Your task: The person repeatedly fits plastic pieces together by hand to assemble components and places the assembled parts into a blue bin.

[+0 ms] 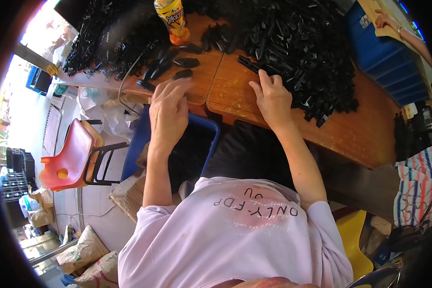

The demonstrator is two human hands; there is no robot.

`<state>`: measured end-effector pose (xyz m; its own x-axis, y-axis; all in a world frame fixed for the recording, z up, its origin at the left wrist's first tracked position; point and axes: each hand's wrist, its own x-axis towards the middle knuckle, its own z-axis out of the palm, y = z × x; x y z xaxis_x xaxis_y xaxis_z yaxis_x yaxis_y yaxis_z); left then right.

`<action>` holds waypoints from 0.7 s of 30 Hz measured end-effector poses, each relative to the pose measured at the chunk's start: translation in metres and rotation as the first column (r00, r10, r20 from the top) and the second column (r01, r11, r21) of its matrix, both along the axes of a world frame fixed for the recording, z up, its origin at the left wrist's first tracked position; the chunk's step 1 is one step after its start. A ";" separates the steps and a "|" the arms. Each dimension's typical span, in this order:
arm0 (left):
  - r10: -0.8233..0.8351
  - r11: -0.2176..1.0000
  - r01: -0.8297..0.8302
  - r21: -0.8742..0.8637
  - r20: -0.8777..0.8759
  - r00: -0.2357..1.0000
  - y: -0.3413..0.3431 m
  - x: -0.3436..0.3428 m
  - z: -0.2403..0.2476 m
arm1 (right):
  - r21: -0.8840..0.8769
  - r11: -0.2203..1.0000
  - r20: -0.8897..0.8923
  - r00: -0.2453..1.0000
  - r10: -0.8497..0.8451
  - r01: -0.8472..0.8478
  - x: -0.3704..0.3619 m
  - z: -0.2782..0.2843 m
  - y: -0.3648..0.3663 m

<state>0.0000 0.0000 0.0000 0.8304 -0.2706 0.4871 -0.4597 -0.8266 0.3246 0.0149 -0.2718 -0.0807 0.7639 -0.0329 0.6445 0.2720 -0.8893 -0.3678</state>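
My right hand [273, 98] is over the table at the near edge of a large heap of black plastic parts [297, 43]. Its thumb stands apart from the bent fingers, and the index fingertip meets the near end of a long black plastic piece [249, 64]. My left hand [169, 108] hovers at the table's front edge, above a blue bin [211, 144]; its fingers are curled and smeared by motion, so what they hold, if anything, cannot be made out. Just beyond it lie several loose black plastic pieces [186, 63].
A second heap of small black parts [105, 41] covers the table's left side. A yellow-orange bottle [173, 21] stands between the heaps. At the right is a blue crate [389, 57], with another person's hand [384, 19] at its top. A pink chair [69, 156] stands at left.
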 end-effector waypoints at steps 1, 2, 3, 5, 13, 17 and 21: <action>-0.032 0.987 0.033 -0.155 0.007 0.999 -0.011 0.006 0.005 | -0.056 0.998 -0.007 1.000 -0.017 0.017 0.000 0.000 0.003; -0.064 0.949 0.067 -0.307 0.018 0.998 -0.023 0.013 0.008 | -0.112 0.993 -0.012 0.999 -0.035 0.033 -0.001 0.001 0.006; -0.111 0.929 0.088 -0.359 -0.042 0.993 -0.056 0.024 0.003 | -0.143 0.989 -0.007 1.000 -0.022 0.021 0.001 0.001 -0.013; -0.191 0.928 0.165 -0.335 -0.049 0.980 -0.091 0.063 0.000 | -0.140 0.988 -0.097 0.992 -0.085 0.071 0.004 -0.004 -0.012; -0.131 0.991 0.127 -0.049 -0.065 0.989 -0.117 0.112 -0.050 | 0.381 0.887 0.018 0.962 0.274 -0.260 -0.025 -0.001 -0.011; -0.174 0.970 0.148 -0.194 -0.124 0.977 -0.092 0.077 -0.047 | 0.345 0.926 -0.134 0.968 0.213 -0.155 -0.039 0.005 -0.021; -0.152 0.973 0.082 -0.217 -0.328 0.932 -0.081 0.025 -0.019 | 0.305 0.945 -0.042 0.989 0.141 -0.122 -0.043 0.004 -0.020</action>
